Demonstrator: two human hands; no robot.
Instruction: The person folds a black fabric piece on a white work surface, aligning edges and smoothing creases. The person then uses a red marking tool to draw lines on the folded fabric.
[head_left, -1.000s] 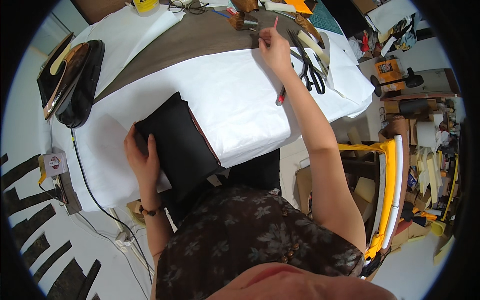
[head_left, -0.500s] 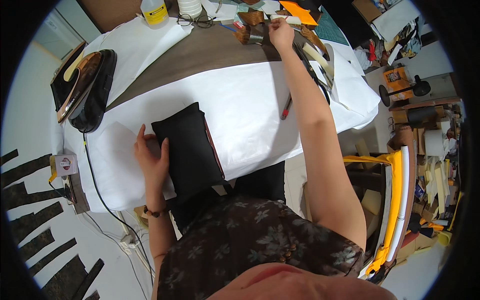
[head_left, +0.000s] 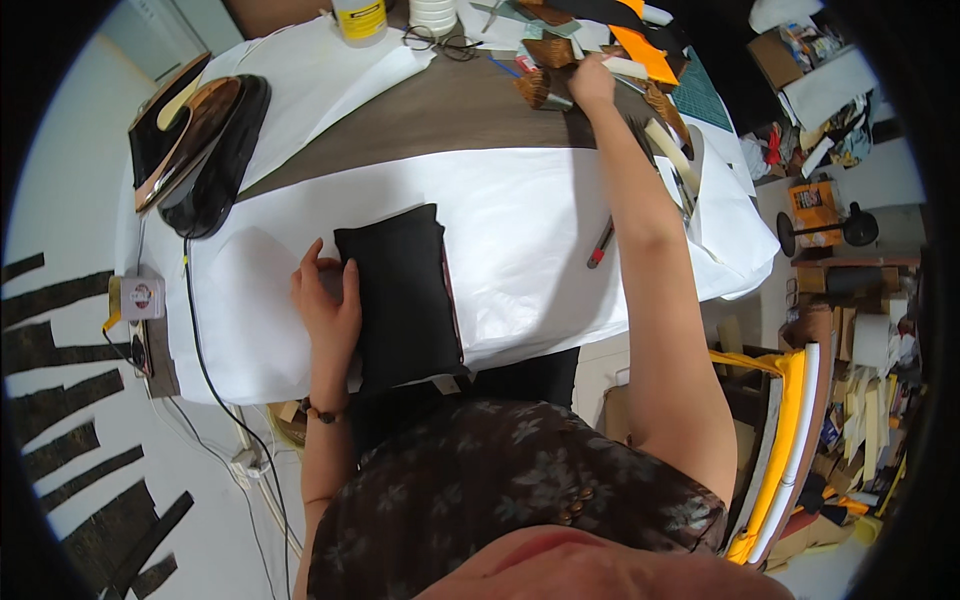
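Observation:
A black rectangular cloth piece, stitched like a pouch or small cushion (head_left: 400,300), lies at the table's near edge, with a reddish-brown strip along its right side. My left hand (head_left: 328,305) rests along its left edge, fingers apart and thumb against the fabric, gripping nothing. Stretched far across the table, my right hand (head_left: 594,82) has its fingers closed among small items; whatever is in them is hidden. Beside it lie a brown curled piece (head_left: 548,52), a white stick-like piece (head_left: 625,67) and an orange sheet (head_left: 645,52).
White sheeting (head_left: 520,220) covers much of the table. A red-and-black utility knife (head_left: 601,245) lies right of the cloth. On the left stands an iron (head_left: 205,125) on its base, its black cord (head_left: 205,345) hanging down. Spectacles (head_left: 443,44) and a bottle (head_left: 360,22) sit at the back.
The whole view has shifted, so the table appears farther right. My right hand stays among the same small items with its fingers closed. My left hand remains beside the black cloth piece.

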